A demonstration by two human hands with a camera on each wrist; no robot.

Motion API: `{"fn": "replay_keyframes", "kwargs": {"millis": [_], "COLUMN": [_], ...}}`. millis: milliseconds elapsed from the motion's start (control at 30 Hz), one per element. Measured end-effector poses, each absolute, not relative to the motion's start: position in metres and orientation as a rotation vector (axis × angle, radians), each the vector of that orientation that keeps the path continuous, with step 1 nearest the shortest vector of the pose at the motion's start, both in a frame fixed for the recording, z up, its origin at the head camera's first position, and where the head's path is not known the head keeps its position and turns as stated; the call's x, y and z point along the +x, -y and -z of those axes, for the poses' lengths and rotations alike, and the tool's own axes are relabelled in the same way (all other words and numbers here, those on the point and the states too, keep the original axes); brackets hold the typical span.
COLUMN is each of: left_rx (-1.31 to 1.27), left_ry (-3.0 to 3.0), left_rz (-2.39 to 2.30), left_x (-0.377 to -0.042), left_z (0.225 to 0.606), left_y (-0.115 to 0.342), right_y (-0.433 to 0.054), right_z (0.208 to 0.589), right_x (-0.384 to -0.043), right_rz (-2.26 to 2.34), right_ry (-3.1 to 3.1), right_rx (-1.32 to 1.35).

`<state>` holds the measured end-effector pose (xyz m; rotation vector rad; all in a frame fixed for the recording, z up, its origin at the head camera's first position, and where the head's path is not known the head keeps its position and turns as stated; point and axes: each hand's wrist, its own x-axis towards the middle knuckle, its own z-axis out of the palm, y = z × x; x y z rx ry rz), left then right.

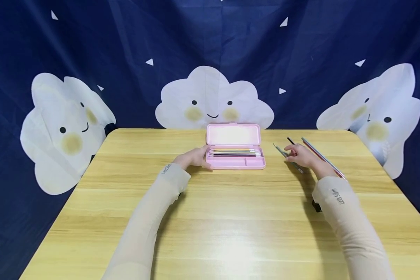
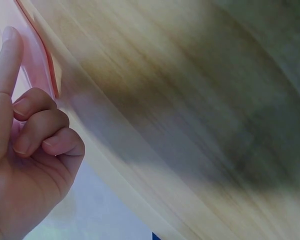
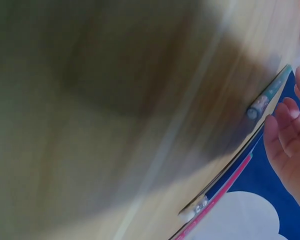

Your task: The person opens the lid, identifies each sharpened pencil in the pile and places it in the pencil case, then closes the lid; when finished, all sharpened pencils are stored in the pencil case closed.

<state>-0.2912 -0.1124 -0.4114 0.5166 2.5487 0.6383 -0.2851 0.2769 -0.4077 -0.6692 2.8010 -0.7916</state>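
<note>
An open pink pencil case (image 1: 227, 163) lies near the far edge of the table, several pencils (image 1: 234, 152) inside it. My left hand (image 1: 195, 156) holds the case at its left end. In the left wrist view, one straight digit (image 2: 7, 57) rests against the pink side, and three fingers are curled into the palm. My right hand (image 1: 302, 156) hovers right of the case, thumb and forefinger apart. Close beneath them lies a teal pencil (image 1: 280, 150), its eraser end toward me; the right wrist view shows that pencil (image 3: 272, 92) beside the bent fingers.
Right of my right hand, red and blue pencils (image 1: 316, 153) lie slanted on the wooden table (image 1: 203, 217). A dark pencil end (image 1: 289, 140) shows behind the hand. The case's raised lid (image 1: 233, 134) stands at the back edge, before a dark blue curtain (image 1: 220, 42) with clouds.
</note>
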Motion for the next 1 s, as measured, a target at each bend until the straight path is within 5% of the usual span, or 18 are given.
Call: {"fn": "replay_keyframes", "kwargs": {"millis": [1000], "left_rx": [0.499], "left_ry": [-2.545], "left_rz": [-0.619], "left_x": [-0.2918], "left_z": [0.4107], "left_y": [0.1128], "right_y": [-0.2765], "right_z": [0.4082], "right_x": [-0.2821], "right_rz": [0.707], "right_ry": [-2.693], "right_rx": [-0.594]}}
